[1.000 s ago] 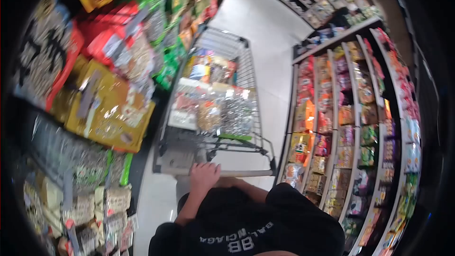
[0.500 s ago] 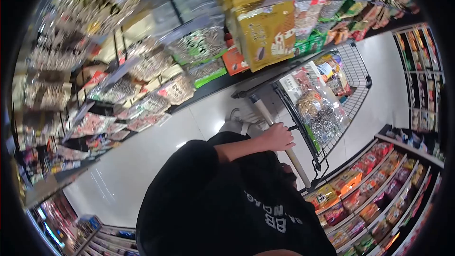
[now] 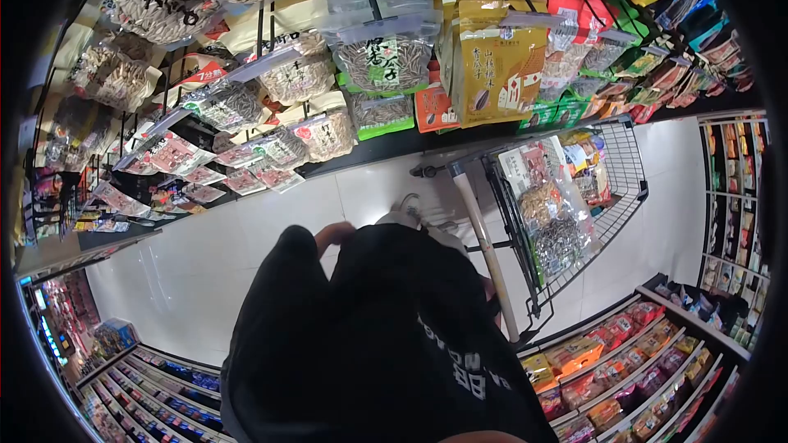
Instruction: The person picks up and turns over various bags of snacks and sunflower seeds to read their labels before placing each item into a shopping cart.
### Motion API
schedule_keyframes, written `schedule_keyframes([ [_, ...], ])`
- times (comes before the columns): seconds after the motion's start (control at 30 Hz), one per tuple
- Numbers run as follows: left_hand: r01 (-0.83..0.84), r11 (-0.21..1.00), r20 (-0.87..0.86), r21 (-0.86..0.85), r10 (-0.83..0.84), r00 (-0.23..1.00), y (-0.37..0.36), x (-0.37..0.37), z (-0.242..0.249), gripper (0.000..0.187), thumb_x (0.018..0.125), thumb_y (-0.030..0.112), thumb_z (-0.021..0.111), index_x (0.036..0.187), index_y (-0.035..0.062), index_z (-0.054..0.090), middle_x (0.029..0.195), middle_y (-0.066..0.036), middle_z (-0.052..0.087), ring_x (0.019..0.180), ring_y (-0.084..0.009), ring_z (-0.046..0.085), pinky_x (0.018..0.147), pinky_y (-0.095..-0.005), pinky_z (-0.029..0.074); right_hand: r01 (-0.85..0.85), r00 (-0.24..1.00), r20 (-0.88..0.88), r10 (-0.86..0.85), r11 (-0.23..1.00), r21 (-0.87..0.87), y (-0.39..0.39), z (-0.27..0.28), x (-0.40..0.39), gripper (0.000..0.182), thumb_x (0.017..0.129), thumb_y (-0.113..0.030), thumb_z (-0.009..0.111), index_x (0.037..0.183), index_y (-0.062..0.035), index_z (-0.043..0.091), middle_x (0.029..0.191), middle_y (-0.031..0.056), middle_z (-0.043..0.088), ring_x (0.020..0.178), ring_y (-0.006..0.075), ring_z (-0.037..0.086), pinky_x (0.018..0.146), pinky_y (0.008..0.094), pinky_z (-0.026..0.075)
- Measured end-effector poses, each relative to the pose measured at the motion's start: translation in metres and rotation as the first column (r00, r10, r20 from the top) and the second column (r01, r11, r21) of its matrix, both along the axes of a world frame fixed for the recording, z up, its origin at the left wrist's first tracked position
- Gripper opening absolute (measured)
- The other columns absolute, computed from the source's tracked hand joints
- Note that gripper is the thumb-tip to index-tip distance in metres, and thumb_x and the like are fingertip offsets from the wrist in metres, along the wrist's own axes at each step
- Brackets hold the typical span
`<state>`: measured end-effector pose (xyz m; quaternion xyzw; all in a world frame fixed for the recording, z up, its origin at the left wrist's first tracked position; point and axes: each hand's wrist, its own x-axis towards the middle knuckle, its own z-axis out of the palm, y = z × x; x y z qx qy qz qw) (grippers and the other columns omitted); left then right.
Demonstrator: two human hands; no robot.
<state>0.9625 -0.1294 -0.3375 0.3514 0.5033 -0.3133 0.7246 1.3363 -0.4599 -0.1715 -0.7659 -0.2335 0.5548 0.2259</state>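
Left hand is showing only as a sliver of skin over the black shirt, near the chest; can't tell how open it is or if it's gripping anything. Right hand is hiding behind the torso, not visible. Cart handle is sitting free just right of the body, nothing touching it. Shopping cart is carrying clear snack bags. A white shoe is peeking out on the tile floor. Seed packets and a yellow bag are hanging on the shelf above.
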Motion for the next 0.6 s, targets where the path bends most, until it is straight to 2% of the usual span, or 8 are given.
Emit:
schedule_keyframes([
  [0.07,-0.102,0.969,-0.003,-0.226,0.104,0.995,-0.003,0.008,0.066,0.017,0.086,0.013,0.053,0.094,0.0015,0.063,0.084,-0.005,0.066,0.071,-0.0180,0.063,0.070,-0.0326,0.052,-0.014,1.000,0.000,0.014,1.000,0.013,0.011,-0.005,0.004,0.035,0.094,-0.019,0.049,0.125,-0.0047,0.052,0.121,0.0167,0.056,0.115,0.0245,0.053,0.098,0.0371,0.040],
  [0.1,0.107,0.969,0.247,-0.224,-0.050,0.968,0.000,0.003,0.076,0.023,0.088,0.015,0.053,0.101,-0.0014,0.062,0.091,-0.006,0.067,0.080,-0.0150,0.063,0.076,-0.0306,0.052,-0.021,1.000,0.000,0.021,1.000,0.022,0.019,-0.005,0.006,0.035,0.093,-0.019,0.049,0.125,-0.0048,0.052,0.121,0.0167,0.056,0.115,0.0245,0.053,0.098,0.0370,0.040],
  [0.17,0.460,0.827,0.755,0.323,-0.518,0.401,0.017,0.028,0.148,0.032,0.090,0.020,0.053,0.111,-0.0033,0.059,0.100,-0.010,0.066,0.090,-0.0128,0.060,0.081,-0.0285,0.051,-0.026,1.000,0.003,0.026,0.999,0.033,0.031,-0.005,0.008,0.034,0.093,-0.018,0.049,0.125,-0.0048,0.052,0.120,0.0168,0.057,0.115,0.0245,0.053,0.098,0.0369,0.040],
  [0.27,0.247,0.933,0.540,0.263,-0.354,0.763,0.003,0.074,0.220,0.040,0.091,0.026,0.055,0.119,-0.0032,0.055,0.109,-0.011,0.063,0.100,-0.0128,0.057,0.087,-0.0290,0.047,-0.040,0.999,0.014,0.040,0.998,0.051,0.050,0.000,0.009,0.034,0.093,-0.018,0.049,0.125,-0.0048,0.052,0.120,0.0168,0.057,0.114,0.0246,0.053,0.097,0.0368,0.041],
  [0.37,0.076,0.972,0.752,0.224,-0.222,0.621,-0.008,0.089,0.207,0.044,0.091,0.028,0.055,0.123,-0.0022,0.053,0.113,-0.010,0.062,0.105,-0.0151,0.055,0.094,-0.0314,0.043,-0.062,0.998,0.018,0.060,0.994,0.093,0.069,0.010,0.004,0.034,0.093,-0.017,0.049,0.125,-0.0049,0.052,0.119,0.0168,0.057,0.114,0.0246,0.054,0.097,0.0366,0.041],
  [0.47,0.035,0.933,0.725,0.357,-0.301,0.619,-0.015,0.094,0.210,0.049,0.091,0.030,0.055,0.129,-0.0017,0.049,0.123,-0.011,0.057,0.112,-0.0159,0.051,0.099,-0.0331,0.039,-0.104,0.995,0.026,0.101,0.980,0.170,0.076,0.021,-0.007,0.033,0.093,-0.016,0.050,0.123,-0.0041,0.052,0.116,0.0163,0.059,0.111,0.0248,0.055,0.095,0.0360,0.042],
  [0.57,-0.201,0.961,0.747,0.189,-0.008,0.665,-0.037,0.078,0.197,0.051,0.091,0.031,0.055,0.130,-0.0012,0.048,0.131,-0.012,0.053,0.115,-0.0174,0.050,0.100,-0.0335,0.038,-0.166,0.984,0.107,0.141,0.946,0.277,0.078,0.050,-0.018,0.030,0.092,-0.013,0.052,0.119,-0.0022,0.053,0.110,0.0150,0.062,0.105,0.0255,0.059,0.092,0.0343,0.044],
  [0.6,-0.139,0.969,0.693,0.206,-0.044,0.719,-0.041,0.080,0.206,0.051,0.091,0.031,0.055,0.130,-0.0015,0.048,0.131,-0.012,0.053,0.116,-0.0173,0.050,0.100,-0.0332,0.038,-0.195,0.974,0.172,0.146,0.930,0.311,0.088,0.090,-0.019,0.029,0.091,-0.013,0.053,0.118,-0.0019,0.054,0.108,0.0147,0.062,0.104,0.0256,0.059,0.091,0.0337,0.044],
])
